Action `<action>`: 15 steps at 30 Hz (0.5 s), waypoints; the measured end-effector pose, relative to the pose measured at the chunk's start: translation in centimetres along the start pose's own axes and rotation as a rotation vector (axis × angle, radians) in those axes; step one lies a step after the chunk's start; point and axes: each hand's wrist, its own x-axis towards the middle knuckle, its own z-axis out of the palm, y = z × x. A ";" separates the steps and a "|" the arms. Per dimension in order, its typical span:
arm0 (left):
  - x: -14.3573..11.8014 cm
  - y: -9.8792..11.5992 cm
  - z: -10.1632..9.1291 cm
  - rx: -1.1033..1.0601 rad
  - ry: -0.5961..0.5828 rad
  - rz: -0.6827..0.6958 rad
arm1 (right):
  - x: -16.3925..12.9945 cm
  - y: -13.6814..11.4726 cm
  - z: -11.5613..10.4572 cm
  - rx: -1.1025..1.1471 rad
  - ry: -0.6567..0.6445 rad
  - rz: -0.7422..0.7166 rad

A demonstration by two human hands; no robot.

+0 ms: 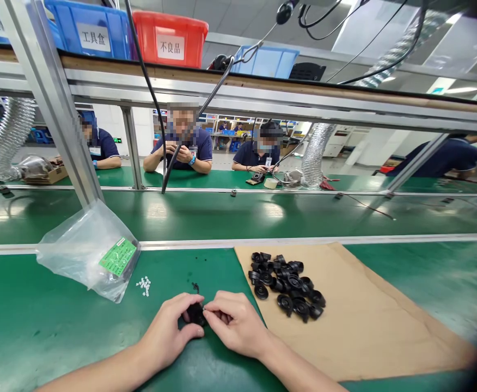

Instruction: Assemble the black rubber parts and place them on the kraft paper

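My left hand (175, 329) is closed around a small black plastic part (196, 314) low over the green bench, thumb on the near side and fingers on the far side. My right hand (235, 322) meets it from the right, thumb and index finger pinched at the part's edge. Whatever sits in that pinch is too small to make out. Just beyond the fingers lie a few tiny black pieces (195, 286). A little pile of small white pieces (144, 285) rests to the left of my hands.
Brown paper (369, 321) on the right bears a heap of black round plastic parts (293, 284). At left is a clear plastic bag (79, 245) with a green label. A metal frame (238, 100) with bins crosses above; several co-workers (193, 147) sit opposite.
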 end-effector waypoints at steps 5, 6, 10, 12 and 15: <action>0.3 -0.3 0.1 -0.235 0.040 -0.092 | 0.0 -0.8 -0.2 -0.007 0.044 -0.053; 0.3 -0.2 0.0 -0.246 0.044 -0.096 | 0.0 -1.0 -0.1 -0.007 0.044 -0.056; 0.3 0.2 0.0 -0.210 0.048 -0.093 | 0.0 -1.2 0.1 -0.005 0.012 -0.018; 0.3 0.4 -0.1 -0.200 0.047 -0.097 | -0.1 -1.1 0.2 -0.005 -0.012 0.013; 0.3 0.6 -0.1 -0.198 0.047 -0.112 | -0.1 -1.0 0.3 0.016 -0.030 0.042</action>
